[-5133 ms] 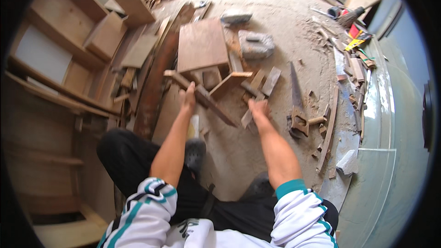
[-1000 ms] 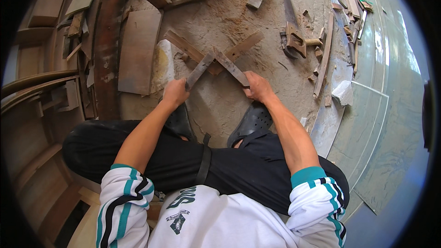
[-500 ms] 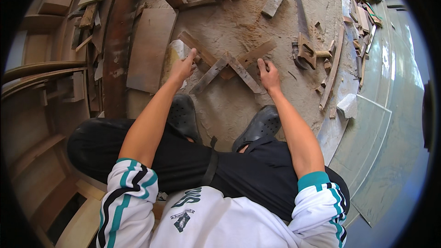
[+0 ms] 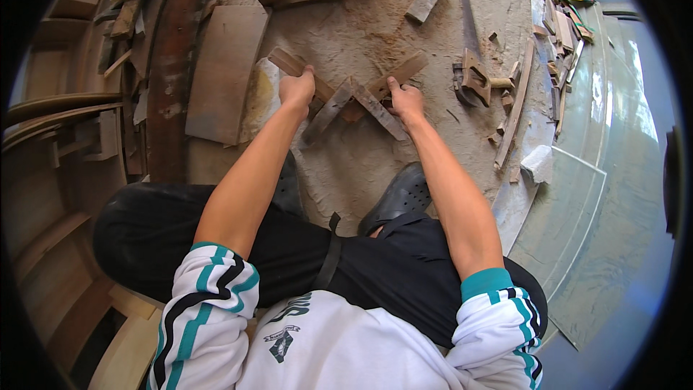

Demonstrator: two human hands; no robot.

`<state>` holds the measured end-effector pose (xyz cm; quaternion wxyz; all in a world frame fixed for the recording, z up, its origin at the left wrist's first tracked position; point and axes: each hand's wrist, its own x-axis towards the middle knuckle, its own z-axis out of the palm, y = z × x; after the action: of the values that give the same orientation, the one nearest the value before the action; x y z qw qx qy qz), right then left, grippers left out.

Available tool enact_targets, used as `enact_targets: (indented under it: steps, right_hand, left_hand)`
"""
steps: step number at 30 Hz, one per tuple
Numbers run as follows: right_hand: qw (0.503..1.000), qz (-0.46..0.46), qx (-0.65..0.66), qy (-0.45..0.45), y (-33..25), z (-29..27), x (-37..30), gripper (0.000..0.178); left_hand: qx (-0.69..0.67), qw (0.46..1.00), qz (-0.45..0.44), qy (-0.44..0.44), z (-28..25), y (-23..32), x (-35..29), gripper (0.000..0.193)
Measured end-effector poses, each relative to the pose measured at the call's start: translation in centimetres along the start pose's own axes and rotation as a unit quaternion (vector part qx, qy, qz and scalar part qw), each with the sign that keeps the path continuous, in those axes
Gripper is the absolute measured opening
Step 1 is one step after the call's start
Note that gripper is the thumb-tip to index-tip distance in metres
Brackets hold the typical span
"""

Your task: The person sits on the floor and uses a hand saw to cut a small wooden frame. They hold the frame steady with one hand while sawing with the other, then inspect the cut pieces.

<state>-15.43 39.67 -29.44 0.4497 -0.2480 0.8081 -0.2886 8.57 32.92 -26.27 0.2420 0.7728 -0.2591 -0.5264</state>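
Note:
A crossed wooden frame [image 4: 384, 116] lies low over the ground in front of my feet. Two greyish battens meet at a peak in its middle, while brown boards slant outward to the far left and far right. My left hand [image 4: 297, 89] is closed around the left brown board, and its fingers hide part of the wood. On the other side, my right hand [image 4: 407, 101] grips the right brown board, thumb on top and fingertips mostly hidden beneath.
A handsaw [image 4: 471, 36] lies to the right near narrow wood offcuts [image 4: 518, 105] and glass sheets [image 4: 577, 209]. A flat panel [image 4: 227, 76] and a dark plank [image 4: 177, 65] lie left. Beyond stand a wooden box frame [image 4: 296, 0] and a small block [image 4: 425, 0]. Cabinet-like woodwork [image 4: 72, 195] fills the left side.
Both hands have moved inward along the boards and closed on them. My left hand went right, my right hand slightly left. The view has shifted a little.

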Motion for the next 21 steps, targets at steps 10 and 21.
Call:
enact_targets:
  steps: [10,21]
  right_hand:
    - [0.998,0.037,-0.049,0.031,-2.1,1.4,-1.4,0.058]
    - [0.991,0.081,-0.107,0.001,-6.3,1.5,-4.3,0.060]
  left_hand:
    - [0.000,0.996,-0.082,-0.043,0.8,2.6,-1.8,0.059]
    - [-0.002,0.996,-0.070,0.060,1.4,1.4,-0.9,0.052]
